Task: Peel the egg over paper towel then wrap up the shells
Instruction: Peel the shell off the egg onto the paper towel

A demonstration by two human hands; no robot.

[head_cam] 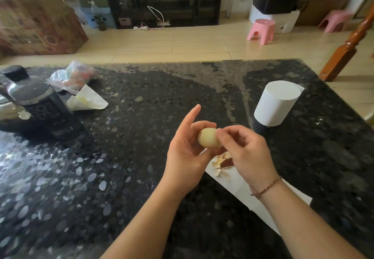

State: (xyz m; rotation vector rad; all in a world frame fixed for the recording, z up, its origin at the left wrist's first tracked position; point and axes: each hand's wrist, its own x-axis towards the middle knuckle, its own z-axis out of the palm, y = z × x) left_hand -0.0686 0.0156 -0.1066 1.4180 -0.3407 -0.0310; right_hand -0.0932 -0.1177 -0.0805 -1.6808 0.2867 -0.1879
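Note:
A pale, mostly peeled egg (208,138) is held above the dark speckled table (141,137). My left hand (187,153) cradles it from the left and below, index finger pointing up. My right hand (245,153) pinches at the egg's right end with thumb and fingertips. Under my hands lies a white paper towel sheet (242,190), partly hidden by my right forearm. Several tan shell pieces (221,164) lie on it just below the egg.
A white paper towel roll (278,103) stands at the right. At the far left are a dark bottle (38,105), a plastic bag (72,76) and a crumpled white paper (87,100). Beyond the table's far edge, two pink stools (262,30) stand on the floor.

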